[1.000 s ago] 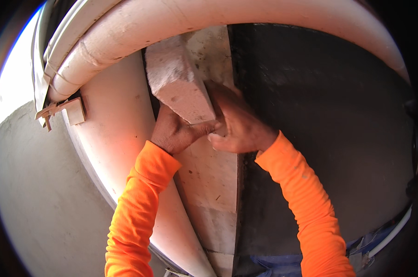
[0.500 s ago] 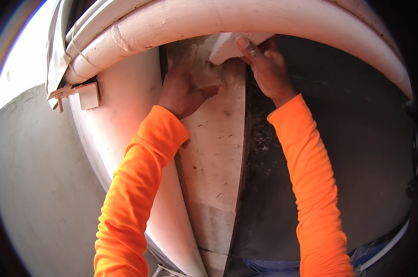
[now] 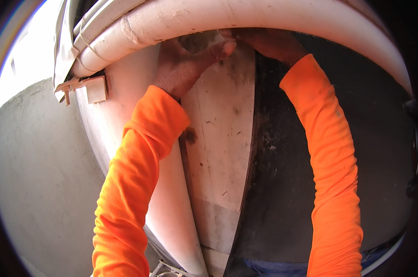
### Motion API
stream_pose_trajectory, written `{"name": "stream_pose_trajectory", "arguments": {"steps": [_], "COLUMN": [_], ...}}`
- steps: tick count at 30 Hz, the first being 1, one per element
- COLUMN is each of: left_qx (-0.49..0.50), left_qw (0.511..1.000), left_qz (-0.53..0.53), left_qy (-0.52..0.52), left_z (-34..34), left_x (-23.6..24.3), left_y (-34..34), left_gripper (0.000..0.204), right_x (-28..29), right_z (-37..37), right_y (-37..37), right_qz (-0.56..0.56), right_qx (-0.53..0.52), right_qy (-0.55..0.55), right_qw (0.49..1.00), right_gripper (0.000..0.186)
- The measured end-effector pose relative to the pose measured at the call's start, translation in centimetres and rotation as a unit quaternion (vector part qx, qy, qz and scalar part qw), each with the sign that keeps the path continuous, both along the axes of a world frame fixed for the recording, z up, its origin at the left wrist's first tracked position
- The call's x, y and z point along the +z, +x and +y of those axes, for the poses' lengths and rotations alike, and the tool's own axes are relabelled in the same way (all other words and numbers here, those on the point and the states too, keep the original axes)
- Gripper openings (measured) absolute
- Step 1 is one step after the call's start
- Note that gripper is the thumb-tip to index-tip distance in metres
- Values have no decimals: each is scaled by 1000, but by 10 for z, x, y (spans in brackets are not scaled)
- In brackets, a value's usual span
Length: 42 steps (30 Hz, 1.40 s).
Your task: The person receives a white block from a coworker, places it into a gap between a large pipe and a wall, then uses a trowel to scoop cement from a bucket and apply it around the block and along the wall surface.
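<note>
Both of my hands are raised to the pale curved pipe (image 3: 227,15), high in the view. My left hand (image 3: 183,64) points upward with its thumb bent across to the right; its other fingers are mostly hidden. Opposite it, my right hand (image 3: 273,45) reaches in from the right, closed, with its fingertips close to my left thumb. A pale bit of the rough white block (image 3: 215,38) seems to show between the hands; the pipe and fingers hide the rest. Behind them runs a stained, light panel (image 3: 220,152).
A broad white upright pipe (image 3: 167,194) stands left of the panel, and a black surface (image 3: 306,184) lies right of it. A small wooden block (image 3: 96,90) sits below the tied pipes. A grey wall (image 3: 38,175) fills the left side.
My left hand has moved up and its thumb has come over to the right hand. The right hand has turned inward under the pipe, and the white block is now mostly out of sight.
</note>
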<state>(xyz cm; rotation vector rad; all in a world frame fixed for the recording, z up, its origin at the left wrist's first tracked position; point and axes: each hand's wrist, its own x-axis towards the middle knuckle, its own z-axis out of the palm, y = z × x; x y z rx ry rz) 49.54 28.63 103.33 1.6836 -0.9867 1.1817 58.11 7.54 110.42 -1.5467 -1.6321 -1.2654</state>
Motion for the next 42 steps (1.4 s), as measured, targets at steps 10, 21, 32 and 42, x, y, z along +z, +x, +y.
{"name": "stream_pose_trajectory", "arguments": {"steps": [10,21,32,42], "left_qx": [45,121,15,-112], "left_qw": [972,956,990,988], "left_qz": [-84,-248,-137,-57], "left_qy": [215,99,15,-94], "left_z": [-10,-58,-84,-93], "left_x": [47,17,11,3], "left_y": [-20,-3,-17,-29], "left_gripper": [63,73,65,59], "right_x": [6,-30,-24,-19], "right_z": [-20,-40,-26,-2], "right_y": [-30,23,3,-4], "right_qz": [-118,-66,-49,-70], "right_qx": [-178,-155,-58,0], "right_qy": [-26,13,4,3], "right_qw": [977,986,997,998], "right_gripper": [31,44,51,43]}}
